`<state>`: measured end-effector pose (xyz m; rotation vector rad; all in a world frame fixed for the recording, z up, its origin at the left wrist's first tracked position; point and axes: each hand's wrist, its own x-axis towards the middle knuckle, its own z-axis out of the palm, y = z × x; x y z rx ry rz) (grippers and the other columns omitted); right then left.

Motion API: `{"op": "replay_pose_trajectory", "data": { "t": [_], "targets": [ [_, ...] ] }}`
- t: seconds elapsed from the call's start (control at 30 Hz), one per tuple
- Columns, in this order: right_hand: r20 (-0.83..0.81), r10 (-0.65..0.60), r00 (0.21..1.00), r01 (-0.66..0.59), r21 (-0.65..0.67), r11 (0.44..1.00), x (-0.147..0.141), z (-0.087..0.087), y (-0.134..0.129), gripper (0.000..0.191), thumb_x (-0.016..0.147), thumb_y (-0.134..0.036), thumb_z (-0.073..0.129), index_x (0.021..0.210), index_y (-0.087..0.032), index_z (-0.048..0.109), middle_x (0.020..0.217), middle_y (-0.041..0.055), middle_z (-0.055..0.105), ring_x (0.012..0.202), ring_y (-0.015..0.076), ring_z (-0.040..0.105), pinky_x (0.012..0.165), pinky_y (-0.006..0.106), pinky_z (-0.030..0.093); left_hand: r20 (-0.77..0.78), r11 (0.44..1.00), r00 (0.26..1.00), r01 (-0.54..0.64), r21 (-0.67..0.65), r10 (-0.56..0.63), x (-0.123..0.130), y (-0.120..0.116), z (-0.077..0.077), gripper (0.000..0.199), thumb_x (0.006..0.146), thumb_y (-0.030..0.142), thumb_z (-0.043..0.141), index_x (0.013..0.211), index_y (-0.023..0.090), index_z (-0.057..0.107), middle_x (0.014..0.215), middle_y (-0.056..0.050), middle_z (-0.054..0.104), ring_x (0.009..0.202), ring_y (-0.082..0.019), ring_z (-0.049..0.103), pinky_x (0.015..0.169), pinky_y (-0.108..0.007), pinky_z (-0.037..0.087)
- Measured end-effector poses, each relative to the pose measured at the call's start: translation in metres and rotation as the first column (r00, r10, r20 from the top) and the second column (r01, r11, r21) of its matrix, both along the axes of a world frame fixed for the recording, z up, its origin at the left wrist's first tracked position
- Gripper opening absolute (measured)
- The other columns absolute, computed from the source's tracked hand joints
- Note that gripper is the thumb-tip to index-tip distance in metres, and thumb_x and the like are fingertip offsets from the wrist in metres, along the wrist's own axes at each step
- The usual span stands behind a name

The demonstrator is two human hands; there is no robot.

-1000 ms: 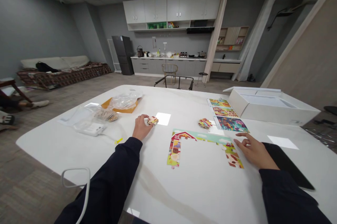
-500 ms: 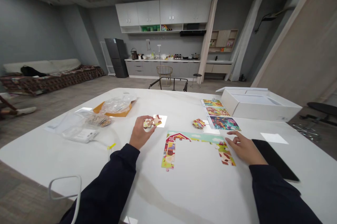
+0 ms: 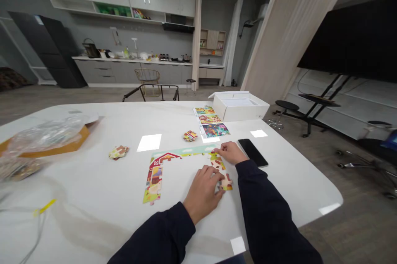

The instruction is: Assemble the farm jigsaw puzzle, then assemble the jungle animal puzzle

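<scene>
My left hand (image 3: 204, 191) reaches over the table with its fingers curled onto a loose jigsaw piece (image 3: 227, 182), just below the right side of the part-built jigsaw puzzle (image 3: 152, 181). The puzzle forms a frame with a red barn, open at the bottom. At its upper right corner, my right hand (image 3: 232, 152) has thumb and fingers closed on the edge. A small pile of jigsaw pieces (image 3: 118, 152) lies left of the puzzle. Behind the puzzle lies another pile of pieces (image 3: 190, 136).
Picture cards (image 3: 214, 129) lie beside an open white box (image 3: 238, 109) at the back right. A black phone or tablet (image 3: 252, 152) is right of my right hand. On the left are an orange tray with clear plastic (image 3: 74, 142) and a cable with a yellow tag (image 3: 46, 207).
The view has turned right. My left hand has set down its pile of pieces at the left and moved right with one piece. My right hand has come onto the puzzle's corner.
</scene>
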<state>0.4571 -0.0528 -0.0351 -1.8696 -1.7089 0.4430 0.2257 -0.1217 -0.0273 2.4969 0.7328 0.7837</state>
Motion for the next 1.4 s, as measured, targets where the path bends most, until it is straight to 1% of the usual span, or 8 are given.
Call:
{"op": "replay_pose_trajectory", "data": {
  "t": [0.2, 0.37, 0.47, 0.6, 0.73, 0.87, 1.03, 1.4],
  "targets": [
    [-0.023, 0.050, 0.999, -0.052, -0.132, 0.990, 0.002, 0.004, -0.004, 0.046, 0.063, -0.058, 0.087, 0.061, -0.018, 0.064, 0.058, -0.0001, 0.063, 0.057, 0.0134, 0.054, 0.052, 0.025, 0.035, -0.009, 0.999, 0.999, -0.050, -0.017, 0.050, 0.003, 0.012, -0.007, 0.020, 0.090, 0.019, 0.069, 0.106, 0.030, 0.075, 0.113, -0.008, 0.065, 0.108, -0.029, 0.055, 0.091, -0.048, 0.050],
    [-0.031, 0.037, 0.999, -0.041, -0.140, 0.989, 0.002, 0.003, -0.004, 0.047, 0.060, -0.057, 0.090, 0.062, -0.017, 0.065, 0.059, 0.0003, 0.064, 0.057, 0.0138, 0.056, 0.051, 0.024, 0.035, -0.024, 0.998, 0.998, -0.059, -0.022, 0.059, 0.002, 0.009, -0.008, 0.020, 0.091, 0.021, 0.069, 0.108, 0.031, 0.076, 0.115, -0.008, 0.065, 0.110, -0.030, 0.055, 0.092, -0.047, 0.049],
    [-0.017, 0.027, 1.000, -0.029, -0.141, 0.990, 0.001, 0.003, -0.004, 0.046, 0.060, -0.056, 0.090, 0.061, -0.018, 0.064, 0.057, 0.0000, 0.063, 0.057, 0.0138, 0.056, 0.052, 0.024, 0.035, -0.004, 0.996, 0.997, -0.079, -0.040, 0.079, 0.001, 0.007, -0.007, 0.022, 0.086, 0.023, 0.076, 0.107, 0.026, 0.072, 0.111, -0.008, 0.065, 0.108, -0.029, 0.055, 0.091, -0.046, 0.049],
    [-0.009, 0.015, 1.000, -0.016, -0.143, 0.990, 0.001, 0.002, -0.004, 0.046, 0.061, -0.057, 0.090, 0.062, -0.018, 0.065, 0.058, 0.0007, 0.065, 0.058, 0.0144, 0.057, 0.053, 0.024, 0.036, -0.012, 0.994, 0.996, -0.086, -0.069, 0.086, -0.002, 0.006, -0.006, 0.046, 0.072, 0.038, 0.090, 0.110, 0.024, 0.067, 0.103, -0.006, 0.064, 0.100, -0.029, 0.056, 0.088, -0.045, 0.048],
    [-0.011, 0.018, 1.000, -0.019, -0.155, 0.988, 0.000, 0.004, -0.004, 0.047, 0.060, -0.058, 0.090, 0.062, -0.018, 0.065, 0.058, 0.0009, 0.066, 0.059, 0.0150, 0.058, 0.053, 0.024, 0.036, 0.007, 0.993, 1.000, -0.015, -0.121, 0.016, -0.004, 0.007, -0.006, 0.055, 0.065, 0.043, 0.093, 0.107, 0.024, 0.064, 0.108, -0.006, 0.064, 0.101, -0.029, 0.056, 0.088, -0.044, 0.048],
    [-0.020, 0.024, 1.000, -0.027, -0.171, 0.985, 0.000, 0.007, -0.005, 0.044, 0.061, -0.054, 0.091, 0.062, -0.018, 0.064, 0.058, 0.0005, 0.065, 0.059, 0.0149, 0.059, 0.053, 0.024, 0.036, 0.024, 0.976, 0.997, 0.079, -0.201, -0.075, -0.008, 0.009, -0.001, 0.052, 0.071, 0.023, 0.089, 0.114, 0.026, 0.061, 0.117, -0.005, 0.066, 0.110, -0.028, 0.055, 0.096, -0.045, 0.046],
    [-0.022, 0.019, 1.000, -0.023, -0.175, 0.984, 0.000, 0.008, -0.005, 0.042, 0.062, -0.051, 0.091, 0.062, -0.018, 0.065, 0.062, 0.0008, 0.067, 0.059, 0.0146, 0.059, 0.053, 0.024, 0.037, 0.012, 0.954, 0.986, 0.162, -0.253, -0.164, -0.015, 0.014, 0.006, 0.037, 0.077, 0.010, 0.075, 0.108, 0.027, 0.063, 0.108, -0.002, 0.068, 0.107, -0.025, 0.057, 0.096, -0.041, 0.048],
    [-0.035, 0.017, 0.999, -0.022, -0.152, 0.988, 0.000, 0.006, -0.005, 0.046, 0.058, -0.056, 0.091, 0.064, -0.018, 0.066, 0.064, 0.0014, 0.068, 0.061, 0.0150, 0.060, 0.053, 0.024, 0.038, 0.057, 0.998, 0.998, 0.008, -0.067, -0.004, 0.007, 0.021, -0.009, 0.015, 0.085, 0.018, 0.074, 0.098, 0.024, 0.073, 0.105, -0.007, 0.064, 0.104, -0.026, 0.057, 0.093, -0.044, 0.050]
  ]
}}
